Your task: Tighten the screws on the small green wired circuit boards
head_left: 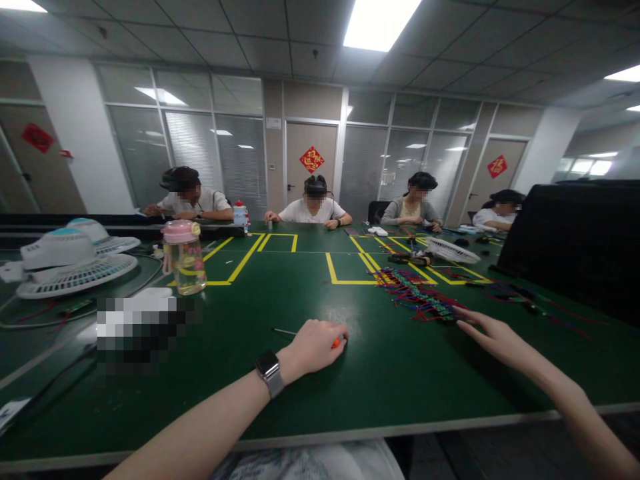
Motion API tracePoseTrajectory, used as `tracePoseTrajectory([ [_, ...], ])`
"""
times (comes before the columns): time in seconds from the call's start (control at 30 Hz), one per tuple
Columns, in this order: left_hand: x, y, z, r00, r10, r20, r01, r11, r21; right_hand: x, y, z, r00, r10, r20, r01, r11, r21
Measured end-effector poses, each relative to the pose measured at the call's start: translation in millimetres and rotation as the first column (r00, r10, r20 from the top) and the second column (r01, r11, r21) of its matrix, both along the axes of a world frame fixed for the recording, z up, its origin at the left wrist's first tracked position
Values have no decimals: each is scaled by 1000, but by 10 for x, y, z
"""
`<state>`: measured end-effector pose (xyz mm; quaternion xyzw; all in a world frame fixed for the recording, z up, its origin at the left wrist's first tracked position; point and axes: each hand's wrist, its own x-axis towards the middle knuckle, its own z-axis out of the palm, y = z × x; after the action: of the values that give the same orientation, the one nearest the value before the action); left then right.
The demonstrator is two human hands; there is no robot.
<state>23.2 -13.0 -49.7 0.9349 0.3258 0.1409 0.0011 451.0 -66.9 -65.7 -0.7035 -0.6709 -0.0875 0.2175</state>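
Snag risk: wired boards (423, 292)
Right hand (493, 339), loose-fingered at their end, could tug leads (391, 283); left hand (316, 343), left of them, grips screwdriver (337, 343).

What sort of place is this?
Probably an office-style room used for electronics handwork: yellow tape marks out a green tabletop, a cluster of small wired parts lies on it, and glass partitions stand behind.

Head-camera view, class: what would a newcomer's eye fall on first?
Probably the left hand, closed around an orange-handled tool, front and centre on the green table. Next, the bundle of red and blue wires beside the right hand. Farther left, a pink-lidded bottle stands upright.
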Motion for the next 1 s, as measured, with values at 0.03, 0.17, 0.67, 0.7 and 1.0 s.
tracePoseTrajectory([
  [0.03, -2, -4, 4, 1000, 2, -3, -2, 1000, 1, 4, 31, 96, 1000, 24, -3, -24, 1000, 15],
  [0.17, -1, -12, 13, 1000, 12, -16, -12, 1000, 5, -77, 299, 522, 998, 18, 54, -25, 991, 128],
  [0.67, 12, -7, 9, 999, 23, -39, -24, 1000, -17, -1054, 2040, 775, 993, -94, 73, 109, 963, -246],
  [0.7, 11, -8, 13, 999, 26, -42, -27, 999, -21, -1057, 2090, 725, 990, -113, 79, 131, 951, -279],
  [1.0, 5, -29, 46, 998, 22, -50, -24, 999, -36, -1165, 2286, 531, 976, -184, 115, 216, 870, -443],
])
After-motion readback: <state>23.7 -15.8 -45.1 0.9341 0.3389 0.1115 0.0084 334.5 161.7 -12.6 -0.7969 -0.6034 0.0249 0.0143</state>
